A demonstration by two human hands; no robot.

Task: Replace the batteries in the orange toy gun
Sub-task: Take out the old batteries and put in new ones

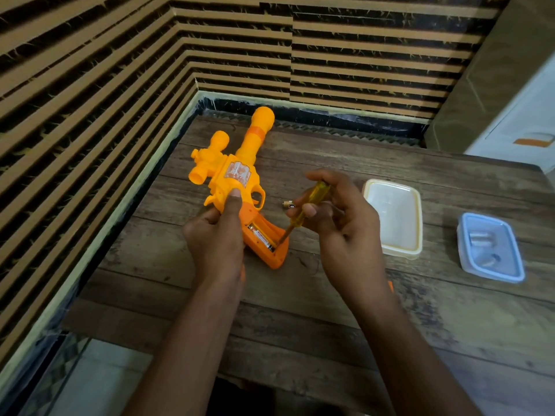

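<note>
The orange toy gun (237, 172) lies on the wooden table (330, 295) with its barrel pointing away from me. My left hand (217, 235) grips it at the handle, thumb on the body. The grip's battery compartment is uncovered and a battery (262, 238) sits inside. My right hand (336, 214) holds a yellow-handled screwdriver (306, 205), its tip down at the lower end of that battery. Another loose battery (289, 204) lies on the table just right of the trigger.
A white plastic container (395, 217) stands right of my right hand. Farther right is a blue-rimmed container (489, 247) with several batteries in it. A small orange piece (390, 286) peeks out behind my right forearm. Striped walls close in on the left and back.
</note>
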